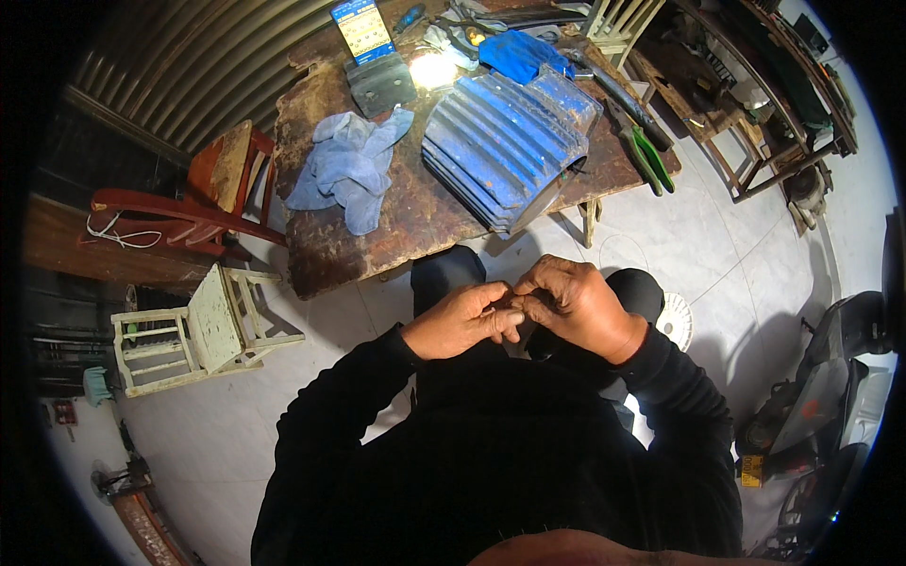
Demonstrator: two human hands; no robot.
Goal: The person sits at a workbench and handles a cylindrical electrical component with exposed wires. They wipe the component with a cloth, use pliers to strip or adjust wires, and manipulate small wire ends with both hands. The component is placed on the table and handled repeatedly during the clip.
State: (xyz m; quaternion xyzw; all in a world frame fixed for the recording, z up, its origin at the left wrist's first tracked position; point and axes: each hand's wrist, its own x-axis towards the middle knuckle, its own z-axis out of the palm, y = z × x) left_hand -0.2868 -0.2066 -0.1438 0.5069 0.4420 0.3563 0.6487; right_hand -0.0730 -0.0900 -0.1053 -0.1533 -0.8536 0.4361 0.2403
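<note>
My left hand (464, 317) and my right hand (578, 300) meet in front of me, just off the table's near edge. The fingertips of both are pinched close together, and whatever they hold is too small or hidden to make out. Beyond them a blue finned motor housing (505, 151) lies on its side on the worn wooden table (377, 247). A crumpled light blue cloth (347, 170) rests to its left. Green-handled pliers (648, 156) lie at the table's right end, beside a dark bar (618, 92).
A phone (361, 30) leans upright on a dark block (380, 87) near a bright lamp (433, 70). Behind the housing is a bright blue cloth (524, 57). A pale chair (212, 325) and a reddish wooden chair (203, 212) stand left; a motorbike (812, 406) is right.
</note>
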